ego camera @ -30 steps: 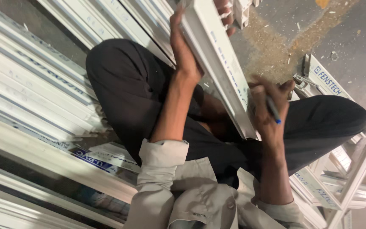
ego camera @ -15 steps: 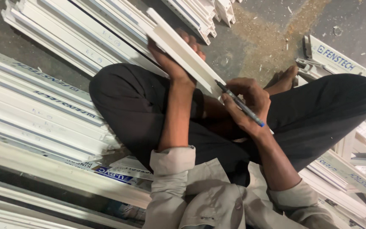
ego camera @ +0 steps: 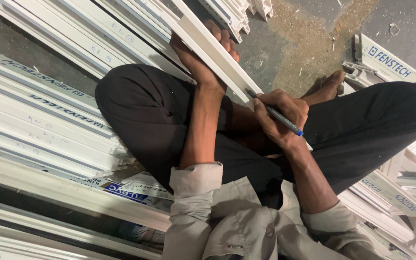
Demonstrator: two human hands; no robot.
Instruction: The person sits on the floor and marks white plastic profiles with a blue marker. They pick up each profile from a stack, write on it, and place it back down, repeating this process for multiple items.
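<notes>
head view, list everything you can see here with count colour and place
white profile strip: one, white, held across the lap, running up to the left
pen: one, dark with a blue end, tip at the strip
stacked profiles: many, white with blue print, on the floor at the left
more profiles: several, white, at the right edge
sawdust patch: one, tan, on the grey floor at the top
bare foot: one, beside the sawdust
black trousers: crossed legs, centre
beige shirt: sleeves rolled, bottom
left hand: grips the strip
right hand: holds the pen
</notes>
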